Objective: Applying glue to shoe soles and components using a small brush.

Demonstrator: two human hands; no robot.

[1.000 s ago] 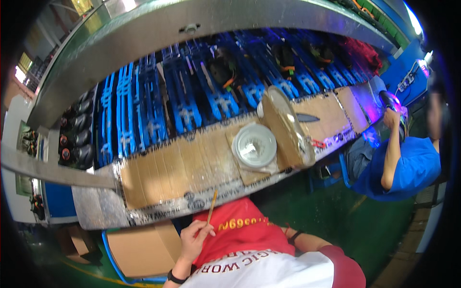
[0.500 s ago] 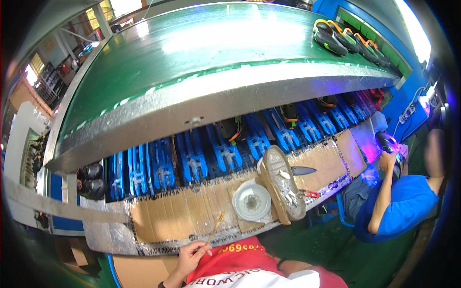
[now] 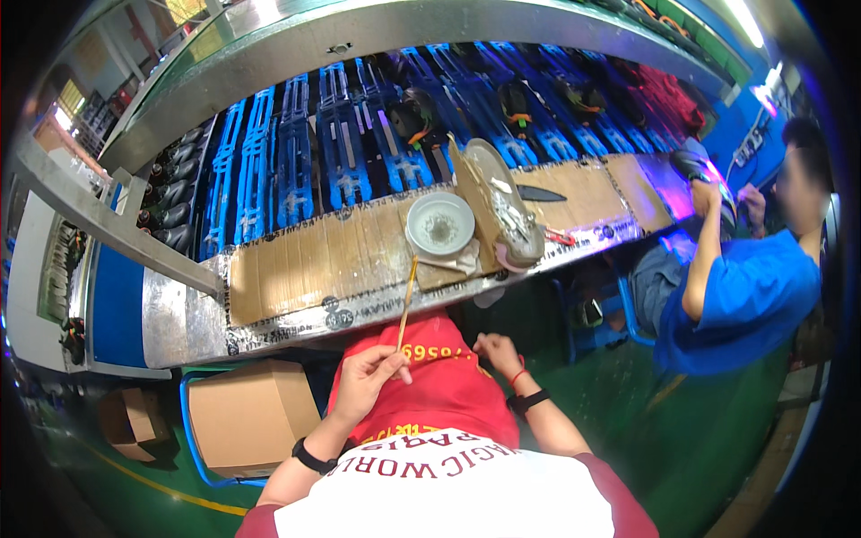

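My left hand (image 3: pixel 369 381) is above my lap, its thumb and fingers pinched round a thin brush (image 3: pixel 407 305). The brush points up and away from me, its yellowish end close to the near side of a round, pale bowl (image 3: pixel 440 224) on the bench. Whitish residue coats the inside of the bowl. My right hand (image 3: pixel 500 353) rests by the right side of my lap with its fingers curled in; I see nothing in it. Right of the bowl stands a long, narrow tray (image 3: pixel 516 224) with white pieces in it, beside an upright cardboard strip.
Cardboard (image 3: pixel 314 269) covers the bench, with a dark blade-shaped piece (image 3: pixel 543 194) behind the tray. Blue racks (image 3: pixel 345 170) line the far side, some bearing shoes. A metal bar (image 3: pixel 117 220) crosses at left. A cardboard box (image 3: pixel 254 417) stands lower left. A co-worker (image 3: pixel 735 296) handles a shoe at right.
The view has tipped downward, so bench and bowl stand higher in the picture. My right hand has come into sight. My left hand still holds the brush, now pointing more steeply upward.
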